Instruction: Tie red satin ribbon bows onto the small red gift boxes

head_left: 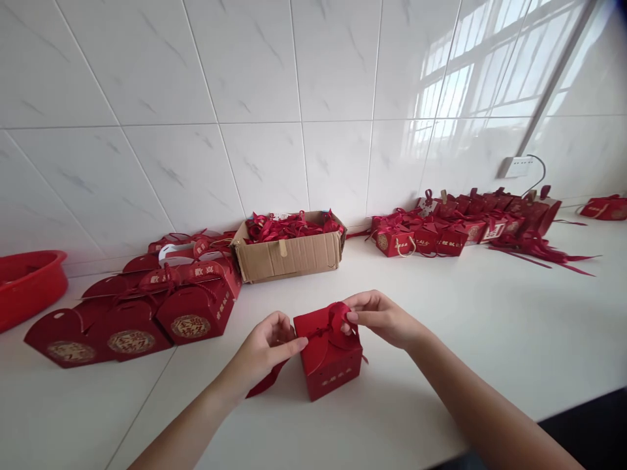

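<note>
A small red gift box (336, 376) with pale lettering on its side stands upright on the white counter in front of me. Red ribbon (339, 322) crosses its closed top and forms a loop at the far right corner. My left hand (272, 344) is at the box's left side, thumb and fingers pinched on the ribbon, with a loose tail hanging below the hand onto the counter. My right hand (377, 318) reaches in from the right, its thumb and fingers closed on the ribbon loop. Some fingertips are hidden behind the ribbon.
On the left stand several dark red boxes (140, 341) beside a red plastic basin (34, 287). A cardboard box (289, 258) full of red ribbons sits near the tiled wall. More red boxes (441, 239) and loose ribbons (539, 247) lie at the right, below a socket (515, 168).
</note>
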`<action>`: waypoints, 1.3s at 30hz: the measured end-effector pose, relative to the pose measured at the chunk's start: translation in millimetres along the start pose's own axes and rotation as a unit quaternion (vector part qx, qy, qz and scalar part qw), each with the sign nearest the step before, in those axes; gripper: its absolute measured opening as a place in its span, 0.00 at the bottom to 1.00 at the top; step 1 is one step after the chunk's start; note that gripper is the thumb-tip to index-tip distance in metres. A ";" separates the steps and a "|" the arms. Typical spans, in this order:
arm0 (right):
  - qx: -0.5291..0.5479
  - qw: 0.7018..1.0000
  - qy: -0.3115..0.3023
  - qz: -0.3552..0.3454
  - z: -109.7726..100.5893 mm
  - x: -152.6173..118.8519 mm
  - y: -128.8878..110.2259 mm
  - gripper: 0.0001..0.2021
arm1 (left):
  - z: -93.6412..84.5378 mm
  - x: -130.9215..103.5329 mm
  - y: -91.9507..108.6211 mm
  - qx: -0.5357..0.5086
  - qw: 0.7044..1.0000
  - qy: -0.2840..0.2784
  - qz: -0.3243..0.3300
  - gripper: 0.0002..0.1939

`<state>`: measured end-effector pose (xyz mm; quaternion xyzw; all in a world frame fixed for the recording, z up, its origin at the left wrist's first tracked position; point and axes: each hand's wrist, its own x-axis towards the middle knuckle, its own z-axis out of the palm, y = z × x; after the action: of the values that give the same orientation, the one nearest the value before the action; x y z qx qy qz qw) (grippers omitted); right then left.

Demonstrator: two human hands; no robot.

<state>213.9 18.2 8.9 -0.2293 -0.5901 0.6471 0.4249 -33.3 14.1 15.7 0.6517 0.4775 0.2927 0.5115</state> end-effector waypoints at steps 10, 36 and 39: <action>-0.057 0.995 0.058 -0.053 16.7 -1.6 4.6 0.13 | 26.7 5.3 54.8 0.114 0.983 0.088 0.117 0.17; -0.166 0.976 0.120 -0.074 25.2 1.0 16.3 0.10 | 3.9 -6.6 10.4 0.067 0.993 0.012 -0.098 0.20; -0.171 0.974 0.118 -0.089 27.2 0.0 15.1 0.08 | 3.5 -9.7 16.2 0.037 0.994 -0.030 -0.098 0.20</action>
<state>188.0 3.6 -0.2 -0.3199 -0.6559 0.4640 0.5022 -28.6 3.5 31.0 0.6287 0.5340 0.2041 0.5272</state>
